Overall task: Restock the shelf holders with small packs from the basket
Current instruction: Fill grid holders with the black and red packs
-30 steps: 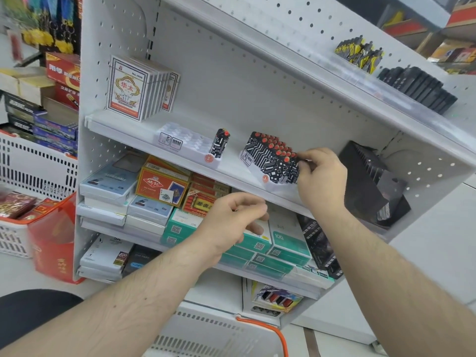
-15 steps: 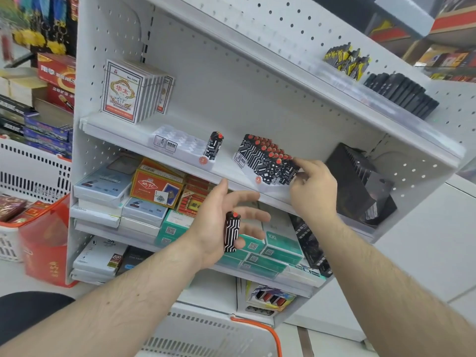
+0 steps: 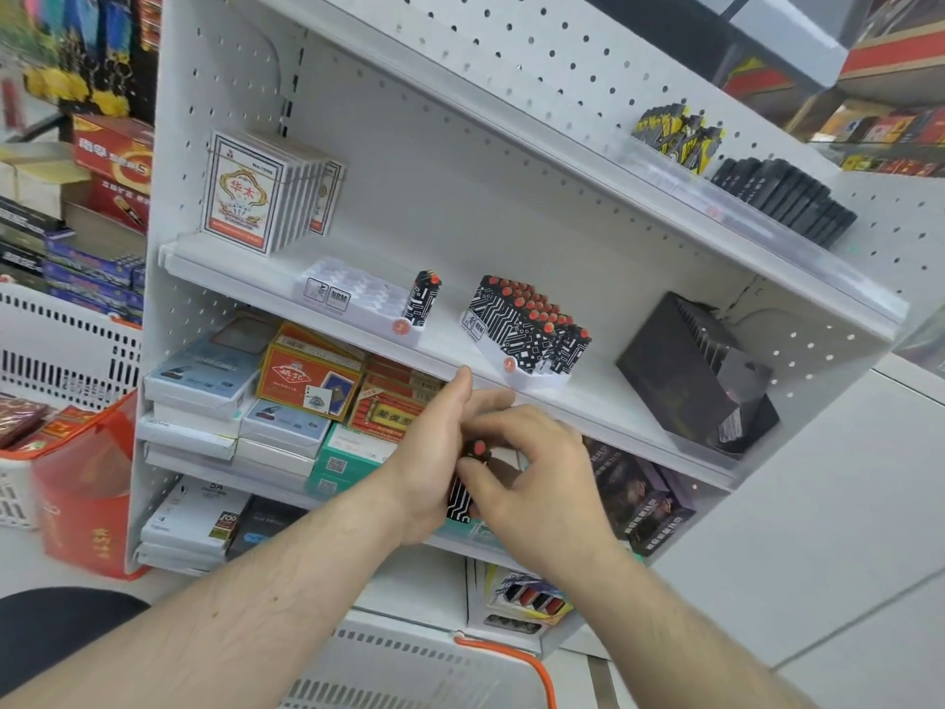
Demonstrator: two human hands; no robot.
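My left hand [image 3: 434,452] holds a small black-and-white patterned pack with an orange cap [image 3: 468,478] upright, below the middle shelf. My right hand [image 3: 532,468] is against it, its fingers pinching the same pack near the top. On the middle shelf stands a white holder [image 3: 353,294] with one pack [image 3: 423,298] at its right end. To its right a second white holder [image 3: 537,378] is nearly full of the same packs [image 3: 521,319]. A white basket with an orange handle [image 3: 511,657] shows at the bottom edge.
Card boxes [image 3: 255,197] stand at the shelf's left, a black display box [image 3: 700,371] at its right. The lower shelves hold stacked boxes [image 3: 301,376]. The shelf edge [image 3: 603,417] runs just above my hands. A red bin [image 3: 82,483] and white crate [image 3: 56,340] stand left.
My right hand left the full holder on the shelf and came down to the pack in my left hand. My left hand turned the pack upright and holds it lower.
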